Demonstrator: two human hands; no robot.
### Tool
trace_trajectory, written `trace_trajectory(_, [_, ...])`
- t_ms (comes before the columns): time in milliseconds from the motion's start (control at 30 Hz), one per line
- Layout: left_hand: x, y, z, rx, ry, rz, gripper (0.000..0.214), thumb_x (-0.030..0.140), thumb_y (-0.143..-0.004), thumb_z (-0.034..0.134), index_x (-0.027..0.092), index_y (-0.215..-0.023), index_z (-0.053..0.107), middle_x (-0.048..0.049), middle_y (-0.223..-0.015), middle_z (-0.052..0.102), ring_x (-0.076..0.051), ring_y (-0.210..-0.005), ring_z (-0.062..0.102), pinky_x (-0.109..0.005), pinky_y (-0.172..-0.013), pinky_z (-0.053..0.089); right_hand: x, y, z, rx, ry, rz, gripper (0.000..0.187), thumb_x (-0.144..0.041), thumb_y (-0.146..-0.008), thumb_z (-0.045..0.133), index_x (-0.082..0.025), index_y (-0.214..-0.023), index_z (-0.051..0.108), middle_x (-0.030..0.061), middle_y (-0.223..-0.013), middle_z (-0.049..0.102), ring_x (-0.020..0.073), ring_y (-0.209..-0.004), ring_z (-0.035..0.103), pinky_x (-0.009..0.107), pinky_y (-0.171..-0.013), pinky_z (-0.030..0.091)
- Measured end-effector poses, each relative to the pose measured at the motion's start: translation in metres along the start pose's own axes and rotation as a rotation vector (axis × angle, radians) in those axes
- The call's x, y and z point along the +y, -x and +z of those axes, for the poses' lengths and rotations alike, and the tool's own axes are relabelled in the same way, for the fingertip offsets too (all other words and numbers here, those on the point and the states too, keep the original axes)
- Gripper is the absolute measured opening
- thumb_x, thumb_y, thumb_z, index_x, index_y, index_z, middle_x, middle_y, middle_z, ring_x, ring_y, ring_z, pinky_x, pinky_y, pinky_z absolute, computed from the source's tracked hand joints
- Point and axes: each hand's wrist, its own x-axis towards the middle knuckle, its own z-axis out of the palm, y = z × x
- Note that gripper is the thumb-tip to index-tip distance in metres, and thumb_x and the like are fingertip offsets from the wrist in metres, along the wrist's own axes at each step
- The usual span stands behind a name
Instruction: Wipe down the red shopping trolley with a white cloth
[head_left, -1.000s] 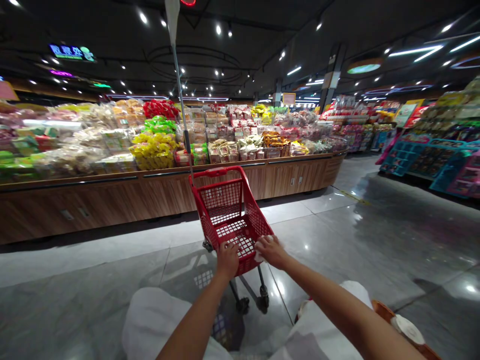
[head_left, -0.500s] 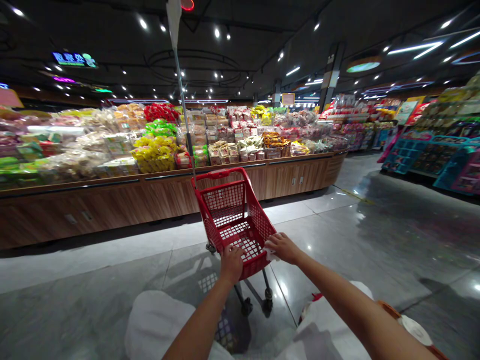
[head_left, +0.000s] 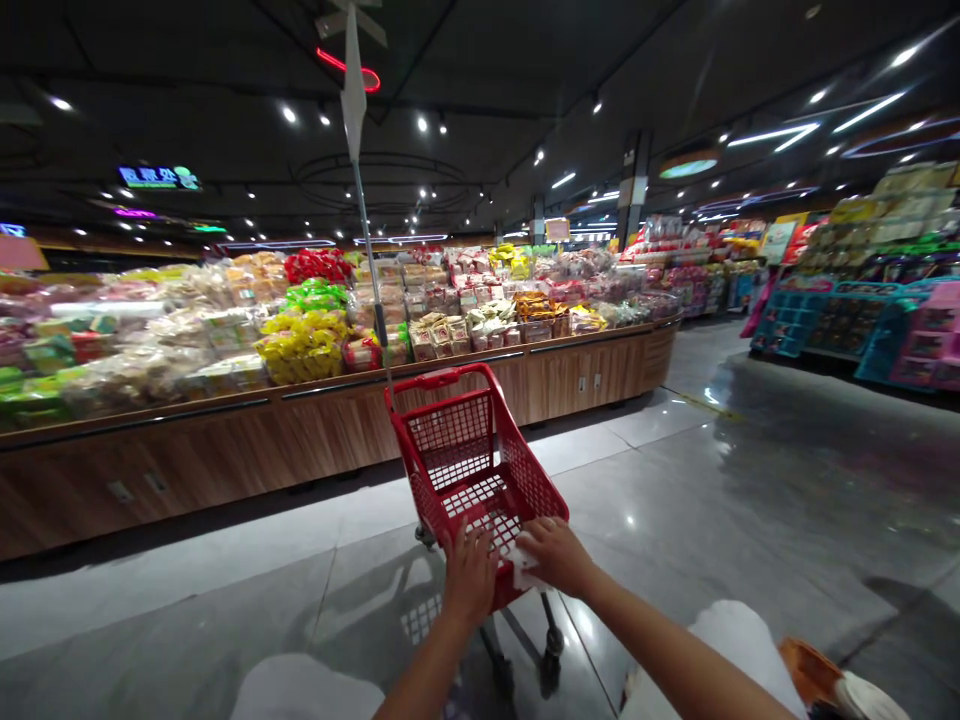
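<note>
A red plastic shopping cart (head_left: 517, 480) stands in front of me, its latticed basket holding nothing. My left hand (head_left: 471, 580) lies over the near rim, fingers stretched out and slightly apart. Just to its right, at the near right corner of the basket, my right hand (head_left: 556, 553) is closed on a crumpled white tissue (head_left: 523, 570) and presses it against the rim. Part of the tissue is hidden under the fingers.
Beyond the cart runs a long wood-fronted display counter (head_left: 330, 430) heaped with packaged food. A pole with a white flag (head_left: 354, 90) rises from the cart's far left. Blue and pink racks (head_left: 840, 320) stand at right, past grey tiled floor (head_left: 750, 480).
My view has tilted up, so the cart appears lower. My right hand has slid left along the rim with the tissue, closer to the left hand, whose fingers have straightened.
</note>
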Motion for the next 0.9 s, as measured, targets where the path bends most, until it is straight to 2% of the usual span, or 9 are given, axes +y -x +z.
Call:
trace_trajectory(67, [0.003, -0.002, 0.011, -0.004, 0.047, 0.037, 0.042, 0.034, -0.096, 0.040, 0.025, -0.135, 0.052, -0.0061, -0.140, 0.053, -0.030, -0.142, 0.028, -0.057, -0.114, 0.027, 0.018, 0.008, -0.008, 0.012, -0.009, 0.036, 0.036, -0.039, -0.082, 0.067, -0.027, -0.115, 0.059, 0.0057, -0.124, 0.058, 0.0250, -0.113, 0.048, 0.040, -0.096, 0.034])
trace_trajectory(133, [0.013, -0.007, 0.022, -0.013, 0.092, -0.005, 0.047, 0.039, -0.096, 0.038, 0.027, -0.142, 0.044, -0.0052, -0.148, 0.045, -0.029, -0.145, 0.022, -0.056, -0.115, 0.027, 0.020, 0.011, -0.006, 0.011, -0.024, 0.033, 0.037, -0.038, -0.082, 0.066, -0.027, -0.117, 0.059, 0.0054, -0.126, 0.057, 0.0255, -0.114, 0.048, 0.041, -0.095, 0.035])
trace_trajectory(267, [0.047, -0.012, 0.039, -0.066, 0.215, -0.155, 0.052, 0.039, -0.098, 0.031, 0.025, -0.148, 0.032, -0.0066, -0.155, 0.034, -0.027, -0.148, 0.012, -0.054, -0.118, 0.021, -0.012, 0.009, 0.028, 0.057, -0.028, 0.057, 0.037, -0.032, -0.085, 0.062, -0.026, -0.121, 0.058, 0.0079, -0.119, 0.062, 0.0269, -0.107, 0.053, 0.042, -0.089, 0.041])
trace_trajectory(400, [0.065, -0.017, 0.037, -0.164, 0.340, -0.148, 0.056, 0.038, -0.099, 0.027, 0.021, -0.152, 0.019, -0.0091, -0.158, 0.026, -0.021, -0.148, 0.011, -0.042, -0.119, 0.023, -0.028, 0.020, 0.049, 0.207, -0.035, 0.232, 0.044, -0.016, -0.083, 0.057, -0.025, -0.125, 0.056, 0.0098, -0.121, 0.063, 0.0268, -0.108, 0.055, 0.043, -0.095, 0.041])
trace_trajectory(500, [0.046, -0.050, 0.008, -0.148, 0.281, -0.014, 0.060, 0.043, -0.095, 0.039, 0.023, -0.150, 0.026, -0.0092, -0.159, 0.023, -0.025, -0.148, 0.011, -0.046, -0.117, 0.024, -0.013, 0.041, 0.032, 0.182, -0.126, 0.239, 0.050, -0.011, -0.075, 0.058, -0.026, -0.123, 0.058, 0.0072, -0.125, 0.061, 0.0251, -0.112, 0.054, 0.040, -0.096, 0.041])
trace_trajectory(600, [0.001, -0.107, -0.038, -0.097, 0.057, 0.110, 0.052, 0.041, -0.092, 0.047, 0.024, -0.141, 0.042, -0.0109, -0.153, 0.035, -0.030, -0.145, 0.021, -0.055, -0.116, 0.019, 0.006, 0.062, 0.010, 0.162, -0.146, 0.246, 0.052, -0.009, -0.073, 0.057, -0.026, -0.122, 0.057, 0.0069, -0.127, 0.059, 0.0243, -0.114, 0.053, 0.038, -0.096, 0.041])
trace_trajectory(700, [-0.044, -0.153, -0.071, -0.200, -0.176, 0.202, 0.054, 0.041, -0.080, 0.065, 0.023, -0.130, 0.055, -0.0130, -0.143, 0.049, -0.034, -0.139, 0.032, -0.055, -0.115, 0.015, 0.015, 0.072, 0.007, 0.173, -0.040, 0.301, 0.051, -0.011, -0.075, 0.060, -0.027, -0.123, 0.056, 0.0071, -0.128, 0.059, 0.0266, -0.115, 0.052, 0.042, -0.098, 0.039])
trace_trajectory(800, [-0.066, -0.165, -0.075, -0.320, -0.320, 0.261, 0.038, 0.039, -0.074, 0.071, 0.022, -0.107, 0.066, -0.0099, -0.118, 0.066, -0.031, -0.122, 0.050, -0.050, -0.114, 0.018, 0.010, 0.073, 0.019, 0.189, 0.064, 0.363, 0.052, -0.012, -0.078, 0.061, -0.030, -0.126, 0.054, 0.0064, -0.130, 0.059, 0.0286, -0.116, 0.052, 0.045, -0.098, 0.039])
trace_trajectory(900, [-0.065, -0.155, -0.067, -0.291, -0.381, 0.241, 0.028, 0.031, -0.074, 0.070, 0.020, -0.099, 0.067, -0.0094, -0.109, 0.068, -0.029, -0.110, 0.056, -0.044, -0.107, 0.029, -0.004, 0.063, 0.028, 0.205, 0.075, 0.430, 0.056, -0.009, -0.081, 0.056, -0.031, -0.132, 0.050, 0.0074, -0.132, 0.058, 0.0293, -0.117, 0.052, 0.045, -0.094, 0.041])
